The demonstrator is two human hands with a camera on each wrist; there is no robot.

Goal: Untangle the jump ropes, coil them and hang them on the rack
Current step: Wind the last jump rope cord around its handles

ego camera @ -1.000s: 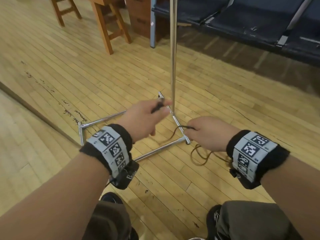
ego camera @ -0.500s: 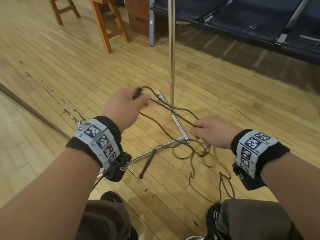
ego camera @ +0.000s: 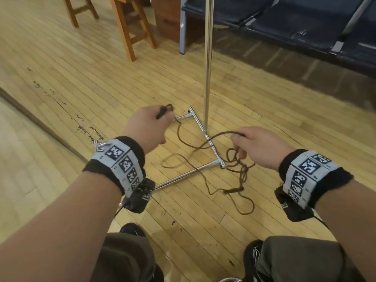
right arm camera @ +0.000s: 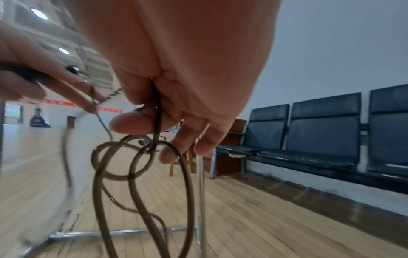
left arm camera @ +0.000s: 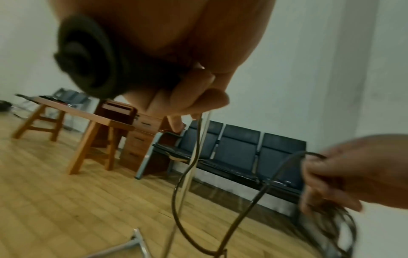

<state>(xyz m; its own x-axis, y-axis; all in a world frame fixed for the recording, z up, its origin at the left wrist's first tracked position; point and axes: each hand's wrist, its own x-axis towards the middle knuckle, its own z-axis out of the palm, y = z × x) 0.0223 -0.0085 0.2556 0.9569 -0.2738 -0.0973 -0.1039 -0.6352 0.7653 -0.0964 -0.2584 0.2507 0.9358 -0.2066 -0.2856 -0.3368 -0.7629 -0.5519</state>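
A thin brown jump rope [ego camera: 189,147] hangs between my hands in loose, tangled loops. My left hand [ego camera: 151,127] grips one black handle [ego camera: 161,112], whose ribbed end [left arm camera: 88,57] fills the left wrist view. My right hand [ego camera: 258,145] pinches the cord, and several loops [right arm camera: 132,167] dangle under its fingers. The other handle [ego camera: 234,190] hangs low near the floor. The chrome rack pole [ego camera: 208,64] rises from its base frame [ego camera: 189,176] just beyond my hands.
Wooden stools [ego camera: 130,27] and a drawer unit [ego camera: 166,17] stand at the back left. A row of dark seats [ego camera: 295,23] lines the wall at the back right. My knees and shoes [ego camera: 130,231] are at the bottom, over plank floor.
My hands lifted the rope off the floor and drew apart. The cord now sags in loops between them, with the free handle swung right and lower.
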